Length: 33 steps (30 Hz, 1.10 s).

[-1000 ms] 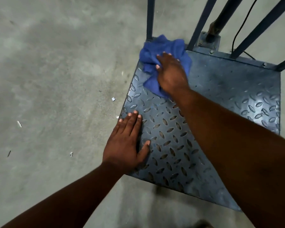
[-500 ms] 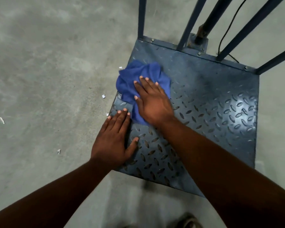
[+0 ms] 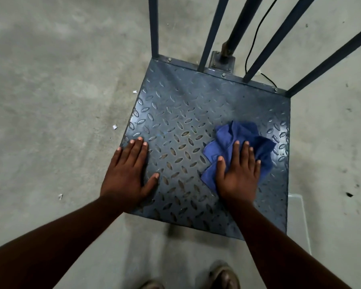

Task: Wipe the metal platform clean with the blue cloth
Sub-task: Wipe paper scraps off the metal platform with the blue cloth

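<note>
Right of centre on the dark diamond-tread metal platform, I work the crumpled blue cloth.
Right hand presses it flat, fingers straight, probably for friction; left hand rests open at the plate's left edge, likely bracing. The right rim is close; open room lies toward the upper frame, short of the dark metal uprights.

A grey concrete floor fills the left of the frame, with small white scraps lying on it. At the top, a dark round pole stands beside a thin black wire. Brown shoes show at the bottom.
</note>
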Tool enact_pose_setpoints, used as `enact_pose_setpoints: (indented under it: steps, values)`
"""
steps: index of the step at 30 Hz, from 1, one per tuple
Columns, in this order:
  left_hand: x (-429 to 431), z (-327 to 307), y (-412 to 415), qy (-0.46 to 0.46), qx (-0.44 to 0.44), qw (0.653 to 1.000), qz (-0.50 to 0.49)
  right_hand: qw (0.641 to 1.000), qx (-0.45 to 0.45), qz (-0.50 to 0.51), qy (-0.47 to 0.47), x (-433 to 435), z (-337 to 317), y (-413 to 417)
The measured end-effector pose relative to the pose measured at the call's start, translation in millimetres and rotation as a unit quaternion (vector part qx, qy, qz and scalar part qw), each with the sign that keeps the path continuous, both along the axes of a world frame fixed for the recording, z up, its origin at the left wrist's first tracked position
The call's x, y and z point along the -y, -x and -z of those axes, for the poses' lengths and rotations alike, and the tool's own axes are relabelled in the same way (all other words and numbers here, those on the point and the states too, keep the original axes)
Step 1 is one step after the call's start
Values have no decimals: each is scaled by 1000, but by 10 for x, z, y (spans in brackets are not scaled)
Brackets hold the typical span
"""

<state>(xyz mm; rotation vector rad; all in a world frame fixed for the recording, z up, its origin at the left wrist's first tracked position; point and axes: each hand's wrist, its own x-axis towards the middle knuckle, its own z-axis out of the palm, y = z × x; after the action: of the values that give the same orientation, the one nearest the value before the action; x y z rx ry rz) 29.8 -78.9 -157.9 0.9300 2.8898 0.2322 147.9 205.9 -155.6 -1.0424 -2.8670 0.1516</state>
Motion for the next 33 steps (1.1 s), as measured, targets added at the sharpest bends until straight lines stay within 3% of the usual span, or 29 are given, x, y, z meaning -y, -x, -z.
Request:
enact_pose_setpoints:
  steps: [6, 11, 17, 21, 26, 33]
  values:
    - [-335, -76, 321, 45, 1, 998, 48, 1000, -3, -1, -2, -37, 47, 14]
    - [-365, -108, 317, 17, 6, 999, 38, 1000, -15, 24, 0, 140, 36, 92]
    - [-285, -34, 302, -20, -25, 999, 20, 985, -9, -171, 8, 921, 93, 460]
    - [-376, -60, 279, -33, -29, 999, 20, 981, -17, -193, -9, 622, 48, 818]
    - [-366, -46, 267, -36, -28, 999, 22, 989, -9, -146, 5, 511, 34, 1275]
    - [-303, -28, 308, -49, -27, 998, 24, 967, -18, -253, -12, 431, 78, 670]
